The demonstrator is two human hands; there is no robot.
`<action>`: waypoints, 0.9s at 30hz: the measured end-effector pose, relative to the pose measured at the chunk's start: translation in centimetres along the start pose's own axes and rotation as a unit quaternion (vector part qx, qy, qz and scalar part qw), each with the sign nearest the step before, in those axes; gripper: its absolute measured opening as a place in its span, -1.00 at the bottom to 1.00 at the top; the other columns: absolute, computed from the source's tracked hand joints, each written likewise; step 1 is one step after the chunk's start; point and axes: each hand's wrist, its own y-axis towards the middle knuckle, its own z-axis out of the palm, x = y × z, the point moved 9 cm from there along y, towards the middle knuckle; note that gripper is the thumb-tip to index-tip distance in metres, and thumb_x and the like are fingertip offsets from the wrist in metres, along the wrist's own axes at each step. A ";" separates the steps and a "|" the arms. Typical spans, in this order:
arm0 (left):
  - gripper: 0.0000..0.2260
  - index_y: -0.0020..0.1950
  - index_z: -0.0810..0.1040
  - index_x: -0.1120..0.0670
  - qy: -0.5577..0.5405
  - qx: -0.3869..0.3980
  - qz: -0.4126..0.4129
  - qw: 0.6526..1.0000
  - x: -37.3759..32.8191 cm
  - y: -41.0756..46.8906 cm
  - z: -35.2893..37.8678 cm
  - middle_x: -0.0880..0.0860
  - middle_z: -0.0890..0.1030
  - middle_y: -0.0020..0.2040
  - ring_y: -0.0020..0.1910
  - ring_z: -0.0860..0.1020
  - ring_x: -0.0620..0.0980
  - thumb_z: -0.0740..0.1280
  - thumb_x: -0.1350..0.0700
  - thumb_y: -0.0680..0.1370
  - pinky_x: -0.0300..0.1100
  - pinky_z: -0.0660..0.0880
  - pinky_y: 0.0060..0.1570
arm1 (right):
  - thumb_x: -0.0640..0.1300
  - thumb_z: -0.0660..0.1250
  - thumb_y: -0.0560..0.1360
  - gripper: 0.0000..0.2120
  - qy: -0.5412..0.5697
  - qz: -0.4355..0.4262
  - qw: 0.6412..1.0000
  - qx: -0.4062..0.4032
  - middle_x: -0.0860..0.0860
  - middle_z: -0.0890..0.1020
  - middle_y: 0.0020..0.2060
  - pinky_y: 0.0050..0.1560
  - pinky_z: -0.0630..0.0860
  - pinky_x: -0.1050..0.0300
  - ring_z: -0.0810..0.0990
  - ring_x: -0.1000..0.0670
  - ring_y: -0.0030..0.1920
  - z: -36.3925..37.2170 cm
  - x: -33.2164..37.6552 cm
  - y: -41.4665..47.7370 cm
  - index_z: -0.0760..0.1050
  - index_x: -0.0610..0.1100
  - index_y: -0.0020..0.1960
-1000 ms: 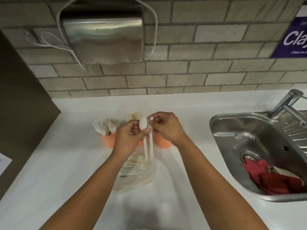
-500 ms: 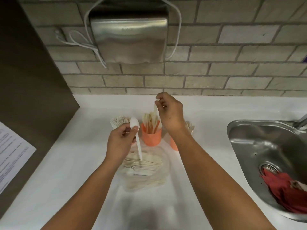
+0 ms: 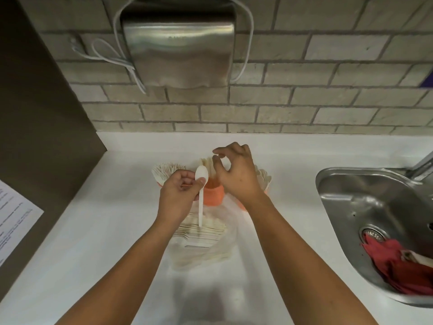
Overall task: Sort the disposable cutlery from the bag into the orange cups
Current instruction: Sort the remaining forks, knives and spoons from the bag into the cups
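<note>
Shiny metal sink point(image 3: 346, 184), plastic spoon point(image 3: 201, 178)

A steel sink point(image 3: 346, 207) holds a red cloth point(image 3: 398, 266); a dispenser point(image 3: 178, 55) hangs on the brick wall point(image 3: 328, 78); a paper point(image 3: 11, 219) lies left.

Spoon point(image 3: 201, 177) white, cups point(image 3: 212, 195) orange, cutlery point(image 3: 203, 233) in the clear bag point(image 3: 226, 247) cream to white, counter point(image 3: 93, 231) plain white. Wall point(image 3: 304, 102) grey-beige brick in a staggered pattern with darker grout; dryer point(image 3: 178, 50) and sink point(image 3: 351, 195) brushed silver steel, cord point(image 3: 105, 55) white. Cloth point(image 3: 398, 261) in the sink red with a cream patch, side panel point(image 3: 35, 125) dark brown, paper point(image 3: 11, 219) white with black print.
</note>
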 end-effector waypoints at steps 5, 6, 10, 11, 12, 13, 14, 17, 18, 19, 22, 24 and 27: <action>-0.81 0.00 0.56 0.12 -0.041 0.026 0.006 0.999 -0.5 0.0 2.4 0.12 0.64 -0.18 -0.15 0.70 0.18 0.55 0.18 0.51 0.06 0.70 -0.08 | -0.15 0.41 0.56 -0.86 0.109 0.046 0.988 0.104 0.03 0.69 -0.12 -0.07 0.53 0.28 0.64 0.10 -0.15 -0.2 0.4 -1.8 0.69 -0.08 0.10; -0.82 0.00 0.57 0.13 -0.047 0.035 0.009 0.998 -0.7 -0.1 3.0 0.11 0.65 -0.18 -0.12 0.71 0.22 0.55 0.21 0.52 0.08 0.70 -0.05 | -0.17 0.40 0.56 -0.86 0.115 0.053 0.987 0.095 0.02 0.70 -0.12 -0.06 0.57 0.20 0.66 0.08 -0.15 -0.6 0.0 -2.0 0.69 -0.09 0.09; -0.85 0.06 0.65 0.09 -0.042 0.082 0.037 0.995 -1.3 -0.5 5.1 0.06 0.74 -0.09 -0.03 0.72 0.10 0.51 0.26 0.54 0.08 0.65 0.10 | -0.23 0.39 0.56 -0.85 0.140 0.082 0.986 0.027 0.02 0.68 -0.22 -0.08 0.61 0.02 0.65 0.02 -0.22 -3.4 -1.6 -1.7 0.68 -0.08 0.07; -0.85 0.08 0.67 0.06 -0.042 0.088 0.042 0.994 -1.3 -0.5 5.4 0.05 0.75 -0.05 0.01 0.72 0.08 0.51 0.25 0.55 0.08 0.63 0.14 | -0.24 0.38 0.56 -0.84 0.142 0.080 0.987 0.005 -0.04 0.65 -0.28 -0.11 0.62 -0.02 0.64 -0.06 -0.26 -4.5 -1.8 -1.4 0.67 -0.06 0.09; -0.84 0.10 0.67 0.06 -0.046 0.088 0.041 0.994 -1.2 -0.6 5.5 0.05 0.75 -0.02 0.04 0.72 0.09 0.51 0.24 0.55 0.09 0.63 0.17 | -0.23 0.36 0.57 -0.82 0.136 0.073 0.988 -0.022 -0.08 0.61 -0.31 -0.13 0.62 -0.07 0.62 -0.12 -0.28 -5.7 -2.1 -1.1 0.65 -0.04 0.10; -0.83 0.11 0.67 0.06 -0.051 0.086 0.038 0.994 -1.1 -0.6 5.5 0.06 0.75 -0.01 0.05 0.72 0.09 0.51 0.23 0.55 0.08 0.63 0.17 | -0.22 0.34 0.57 -0.82 0.119 0.063 0.989 -0.052 -0.08 0.60 -0.32 -0.14 0.61 -0.10 0.62 -0.14 -0.29 -7.0 -2.3 -0.7 0.63 -0.02 0.10; -0.83 0.12 0.66 0.07 -0.052 0.083 0.034 0.995 -1.0 -0.7 5.5 0.06 0.75 0.00 0.04 0.72 0.06 0.51 0.23 0.55 0.06 0.63 0.16 | -0.22 0.33 0.57 -0.82 0.098 0.052 0.990 -0.084 -0.07 0.61 -0.31 -0.14 0.61 -0.10 0.62 -0.11 -0.28 -8.2 -2.5 -0.4 0.62 -0.02 0.10; -0.81 0.12 0.65 0.06 -0.035 0.082 0.028 0.996 -0.5 -1.1 5.3 0.05 0.74 0.01 -0.03 0.70 -0.03 0.50 0.26 0.55 -0.02 0.62 0.07 | -0.23 0.31 0.58 -0.84 0.021 0.014 0.986 -0.167 -0.05 0.63 -0.23 -0.18 0.59 -0.07 0.61 -0.03 -0.27 -11.2 -2.7 -0.1 0.63 -0.09 0.07; -0.81 0.12 0.65 0.06 -0.026 0.084 0.026 0.996 -0.3 -1.2 5.2 0.03 0.74 0.01 -0.05 0.69 -0.04 0.48 0.28 0.56 -0.05 0.62 0.04 | -0.25 0.30 0.58 -0.84 0.000 0.007 0.983 -0.183 -0.04 0.63 -0.18 -0.19 0.59 -0.02 0.60 -0.01 -0.28 -11.6 -2.9 -0.2 0.64 -0.11 0.07; -0.80 0.13 0.64 0.06 -0.017 0.086 0.024 0.996 -0.1 -1.4 5.1 0.03 0.73 0.01 -0.05 0.68 -0.04 0.46 0.30 0.56 -0.09 0.62 -0.01 | -0.26 0.30 0.58 -0.84 -0.014 0.005 0.981 -0.191 -0.04 0.62 -0.13 -0.20 0.59 0.01 0.60 0.01 -0.28 -11.8 -3.2 -0.4 0.64 -0.14 0.06; -0.77 0.14 0.65 0.04 0.021 0.094 0.024 0.995 0.6 -1.7 4.6 0.04 0.72 0.05 -0.03 0.67 0.01 0.45 0.32 0.56 -0.23 0.59 -0.11 | -0.28 0.31 0.56 -0.84 -0.059 0.010 0.984 -0.170 -0.04 0.60 -0.08 -0.23 0.59 0.02 0.59 -0.01 -0.31 -10.6 -4.6 -1.4 0.65 -0.16 0.04; -0.78 0.13 0.66 0.01 0.052 0.106 0.028 0.993 1.0 -2.0 4.5 0.00 0.72 0.04 -0.03 0.67 -0.01 0.46 0.28 0.56 -0.23 0.59 -0.06 | -0.28 0.35 0.50 -0.85 -0.112 0.015 0.985 -0.129 -0.04 0.60 -0.12 -0.27 0.56 0.03 0.59 -0.06 -0.30 -9.1 -5.7 -2.1 0.66 -0.14 0.00; -0.82 0.12 0.67 0.01 0.107 0.121 0.036 0.986 1.4 -2.8 4.2 -0.06 0.72 -0.01 -0.14 0.63 -0.17 0.48 0.22 0.56 -0.29 0.58 -0.01 | -0.23 0.38 0.42 -0.90 -0.246 0.027 0.968 -0.051 -0.09 0.60 -0.15 -0.27 0.47 0.06 0.55 -0.19 -0.20 -6.4 -7.4 -3.3 0.68 -0.15 -0.14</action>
